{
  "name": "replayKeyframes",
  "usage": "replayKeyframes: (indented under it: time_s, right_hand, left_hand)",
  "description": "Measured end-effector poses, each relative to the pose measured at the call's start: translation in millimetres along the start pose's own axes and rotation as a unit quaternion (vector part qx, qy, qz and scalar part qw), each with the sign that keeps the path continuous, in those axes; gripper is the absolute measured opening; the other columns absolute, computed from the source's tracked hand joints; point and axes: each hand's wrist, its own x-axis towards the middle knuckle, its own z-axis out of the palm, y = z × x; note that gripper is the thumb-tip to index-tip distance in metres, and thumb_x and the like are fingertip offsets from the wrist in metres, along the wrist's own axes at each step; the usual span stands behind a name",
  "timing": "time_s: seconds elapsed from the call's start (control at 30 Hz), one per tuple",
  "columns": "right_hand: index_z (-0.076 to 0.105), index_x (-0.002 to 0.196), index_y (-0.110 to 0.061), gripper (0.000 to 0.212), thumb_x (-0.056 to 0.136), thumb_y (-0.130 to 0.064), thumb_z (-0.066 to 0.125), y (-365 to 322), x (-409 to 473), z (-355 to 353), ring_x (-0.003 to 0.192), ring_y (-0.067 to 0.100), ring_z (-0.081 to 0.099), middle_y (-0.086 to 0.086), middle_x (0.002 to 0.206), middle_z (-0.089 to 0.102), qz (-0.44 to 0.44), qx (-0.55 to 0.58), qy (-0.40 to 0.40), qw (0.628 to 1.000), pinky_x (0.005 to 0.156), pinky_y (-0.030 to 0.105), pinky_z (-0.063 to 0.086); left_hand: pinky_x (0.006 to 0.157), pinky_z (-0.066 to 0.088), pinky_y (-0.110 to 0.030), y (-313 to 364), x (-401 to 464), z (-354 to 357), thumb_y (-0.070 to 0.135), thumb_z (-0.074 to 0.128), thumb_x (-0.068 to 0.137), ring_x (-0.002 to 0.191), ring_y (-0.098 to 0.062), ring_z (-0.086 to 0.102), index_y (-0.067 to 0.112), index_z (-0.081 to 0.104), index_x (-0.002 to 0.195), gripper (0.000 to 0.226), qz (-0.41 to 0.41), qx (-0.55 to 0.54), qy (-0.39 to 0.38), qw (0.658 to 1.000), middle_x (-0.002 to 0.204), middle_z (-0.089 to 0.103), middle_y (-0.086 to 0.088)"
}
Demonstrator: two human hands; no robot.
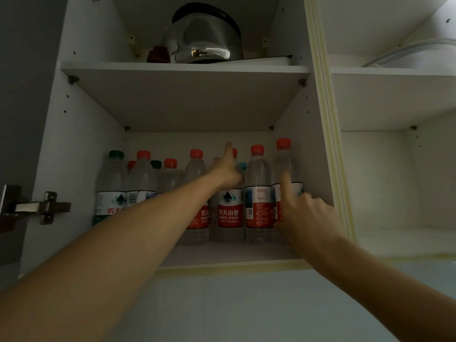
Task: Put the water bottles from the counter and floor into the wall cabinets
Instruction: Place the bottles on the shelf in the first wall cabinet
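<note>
Dim wall cabinet, lower shelf crowded with water bottles; left hand points, unclenched, hiding one cap; right hand grasps the end bottle.

red-capped water bottles, upright, lower cabinet shelf

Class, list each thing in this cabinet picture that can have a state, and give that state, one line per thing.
Water bottles: upright, capped, on the lower shelf.
Kettle: upright on the upper shelf.
Cabinet: open.
Left hand: reaching among the bottles, forefinger straight.
Right hand: on the rightmost bottle, thumb up its side.
</note>
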Motion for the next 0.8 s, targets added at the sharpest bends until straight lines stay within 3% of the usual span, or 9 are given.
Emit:
replayKeyframes:
  time_s: [0.17,0.27,0.3,0.37,0.47,0.6,0.7,0.8]
  right_hand:
    - [-0.007,0.156,-0.017,0.100,0.094,-0.043,0.068,-1,2,4,0.092,0.025,0.071,0.014,0.117,0.066,-0.010,-0.037,-0.011,0.999,0.073,0.037,0.057]
    - [-0.002,0.156,-0.016,0.097,0.094,-0.043,0.067,-2,5,1,0.082,0.021,0.070,0.006,0.105,0.070,-0.018,-0.069,-0.001,0.997,0.060,0.033,0.049]
    - [-0.002,0.156,-0.016,0.098,0.094,-0.045,0.067,-2,6,-1,0.079,0.020,0.069,0.004,0.102,0.071,-0.022,-0.082,-0.004,0.996,0.057,0.032,0.044]
    - [0.000,0.156,-0.015,0.098,0.093,-0.049,0.066,-2,7,-4,0.080,0.020,0.069,0.003,0.104,0.071,-0.029,-0.104,-0.013,0.994,0.058,0.031,0.040]
    - [0.012,0.154,-0.017,0.095,0.088,-0.059,0.067,-5,16,-17,0.094,0.023,0.068,0.006,0.116,0.066,-0.021,-0.111,-0.008,0.994,0.065,0.033,0.042]
    - [0.034,0.145,-0.023,0.078,0.084,-0.052,0.073,-4,45,-40,0.125,0.031,0.048,0.010,0.139,0.047,-0.072,-0.062,0.047,0.994,0.089,0.043,0.051]
    - [0.027,0.152,-0.029,0.091,0.079,-0.058,0.074,-5,78,-47,0.140,0.038,0.029,0.014,0.153,0.032,-0.128,-0.044,0.012,0.991,0.110,0.056,0.035]
    - [0.014,0.157,-0.036,0.103,0.076,-0.066,0.072,-6,115,-49,0.146,0.041,0.019,0.015,0.159,0.026,-0.139,-0.047,-0.053,0.988,0.116,0.066,0.016]
  left_hand:
    - [0.097,0.053,-0.036,3,-3,-15,0.017,0.066,0.097,0.128,-0.031,0.055,0.026,-0.014,0.161,0.102,0.000,0.042,-0.012,0.999,0.155,0.039,-0.018]
    - [0.070,0.048,-0.025,-1,-4,-20,0.029,0.073,0.094,0.120,-0.027,0.058,0.024,-0.009,0.162,0.107,0.022,0.073,-0.012,0.997,0.147,0.049,-0.015]
    - [0.070,0.047,-0.024,-4,-4,-22,0.034,0.076,0.090,0.120,-0.026,0.057,0.024,-0.006,0.162,0.110,0.036,0.090,-0.007,0.995,0.147,0.050,-0.013]
    - [0.085,0.049,-0.031,-9,-5,-24,0.043,0.081,0.083,0.128,-0.028,0.053,0.029,0.000,0.162,0.114,0.074,0.115,-0.001,0.991,0.152,0.045,-0.012]
    - [0.109,0.040,-0.050,-20,-5,-27,0.055,0.083,0.073,0.140,-0.032,0.037,0.043,0.006,0.159,0.116,0.111,0.184,-0.013,0.977,0.157,0.035,-0.010]
    - [0.108,0.025,-0.052,-36,-1,-22,0.075,0.076,0.065,0.140,-0.030,0.024,0.051,0.014,0.153,0.110,0.129,0.307,-0.001,0.943,0.155,0.034,-0.005]
    - [0.104,0.024,-0.049,-45,3,-24,0.082,0.072,0.060,0.136,-0.029,0.024,0.051,0.018,0.151,0.111,0.137,0.322,0.016,0.937,0.151,0.037,-0.005]
    - [0.102,0.023,-0.047,-48,9,-30,0.086,0.068,0.057,0.134,-0.028,0.027,0.052,0.026,0.147,0.105,0.159,0.309,0.031,0.937,0.145,0.043,-0.005]
